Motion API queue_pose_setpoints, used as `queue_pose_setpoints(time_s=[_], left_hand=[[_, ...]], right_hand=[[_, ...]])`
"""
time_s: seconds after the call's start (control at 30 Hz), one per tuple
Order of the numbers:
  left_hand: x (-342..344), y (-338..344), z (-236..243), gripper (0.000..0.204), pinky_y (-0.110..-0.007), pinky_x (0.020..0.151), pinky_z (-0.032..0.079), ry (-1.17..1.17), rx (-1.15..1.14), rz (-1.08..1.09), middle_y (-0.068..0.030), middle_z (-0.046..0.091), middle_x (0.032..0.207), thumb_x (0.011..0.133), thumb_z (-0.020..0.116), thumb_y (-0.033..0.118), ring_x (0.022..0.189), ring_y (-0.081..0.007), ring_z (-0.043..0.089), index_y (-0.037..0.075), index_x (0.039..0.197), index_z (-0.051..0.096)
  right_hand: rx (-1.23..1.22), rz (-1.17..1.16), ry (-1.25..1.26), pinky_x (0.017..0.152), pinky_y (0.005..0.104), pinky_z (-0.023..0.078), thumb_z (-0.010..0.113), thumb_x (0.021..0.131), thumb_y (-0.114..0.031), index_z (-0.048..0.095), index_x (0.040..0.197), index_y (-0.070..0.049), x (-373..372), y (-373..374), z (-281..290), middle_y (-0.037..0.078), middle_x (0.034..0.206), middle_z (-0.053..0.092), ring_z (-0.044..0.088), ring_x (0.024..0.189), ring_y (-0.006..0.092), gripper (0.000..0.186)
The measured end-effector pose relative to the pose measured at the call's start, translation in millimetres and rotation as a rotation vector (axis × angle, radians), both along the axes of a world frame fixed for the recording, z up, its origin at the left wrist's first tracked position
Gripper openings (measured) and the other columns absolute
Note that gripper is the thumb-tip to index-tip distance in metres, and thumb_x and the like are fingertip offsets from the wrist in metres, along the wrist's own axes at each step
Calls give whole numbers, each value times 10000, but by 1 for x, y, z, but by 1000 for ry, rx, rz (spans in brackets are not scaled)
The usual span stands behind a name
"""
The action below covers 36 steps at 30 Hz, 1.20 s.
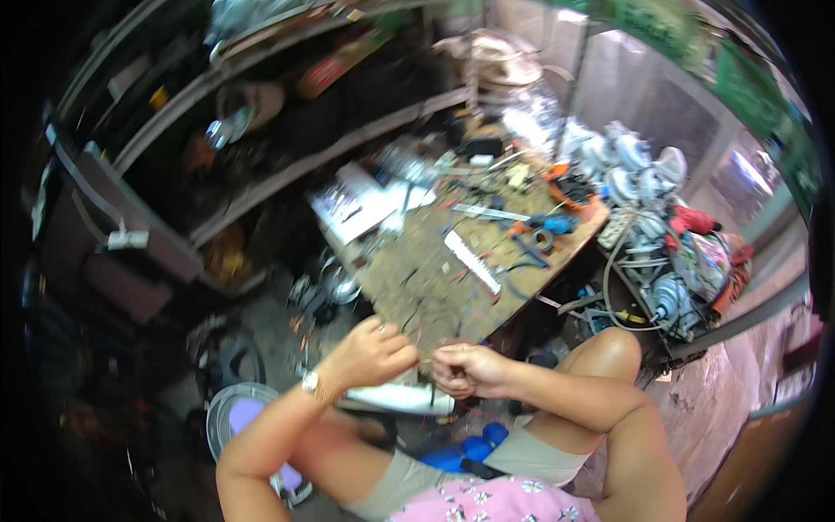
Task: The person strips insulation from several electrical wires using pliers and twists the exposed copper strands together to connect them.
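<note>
Workbench (pixel 383 283): cluttered
Left hand (pixel 374 352): curled at its near end
Right hand (pixel 465 370): bunched alongside; both holds unclear
Handwork: apparently midway, remainder unclear

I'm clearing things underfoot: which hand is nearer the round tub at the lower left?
Left. The left hand is above and right of the tub in the picture; the right hand lies farther right, past the left one.

No text, label, number or sign can be read in this view
</note>
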<state>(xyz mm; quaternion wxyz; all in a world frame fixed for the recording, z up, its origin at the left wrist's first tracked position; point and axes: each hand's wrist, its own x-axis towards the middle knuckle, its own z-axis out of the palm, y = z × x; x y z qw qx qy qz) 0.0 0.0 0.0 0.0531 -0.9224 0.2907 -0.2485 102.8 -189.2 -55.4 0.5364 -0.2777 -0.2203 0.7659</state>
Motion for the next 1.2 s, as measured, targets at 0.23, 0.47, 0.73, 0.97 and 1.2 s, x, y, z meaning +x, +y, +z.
queue_pose_setpoints(time_s=[0.23, 0.47, 0.73, 0.97, 1.2], left_hand=[[-30, 10, -2, 162, -261, 538, 333, -95, -4, -61, 27, 349, 669, 688, 567, 235, 597, -131, 386, 182, 683, 414], [-70, 117, -70, 111, -358, 637, 466, 263, -592, 644, -99, 573, 764, 796, 539, 101, 701, -292, 564, 53, 838, 631], [-151, 248, -230, 385, -359, 452, 400, 567, -1186, 1621, -67, 522, 512, 834, 486, 323, 471, -183, 512, 15, 631, 595], [-142, 279, -278, 608, -392, 1065, 240, 539, -1008, 1526, -248, 335, 1374, 949, 312, 424, 1274, -389, 306, -44, 1335, 348], [-102, 232, -189, 438, -333, 999, 333, 374, -1186, 1117, -172, 447, 1258, 890, 495, 165, 1184, -288, 438, 10, 1293, 424]], right_hand=[[-81, 269, 851, 462, 254, 284, 297, 985, -367, 389, 663, -133, -36, -1, 13, 4, 487, 318, 322, 472, 132, 409], [-151, -210, -312, 450, 186, 357, 482, 924, -311, 529, 902, -83, 16, 9, 19, 33, 675, 562, 477, 521, 77, 234], [-189, -639, -180, 421, 213, 332, 505, 904, -280, 481, 914, -79, 83, -10, 24, 42, 660, 503, 460, 521, 109, 202], [-146, -836, -1804, 579, 343, 474, 545, 847, -233, 643, 882, -29, 235, 4, -2, 119, 764, 649, 607, 620, 205, 230], [-1020, -502, -2114, 801, 403, 500, 510, 816, -192, 672, 996, -48, 320, 82, -52, 140, 1014, 659, 637, 947, 292, 281]])
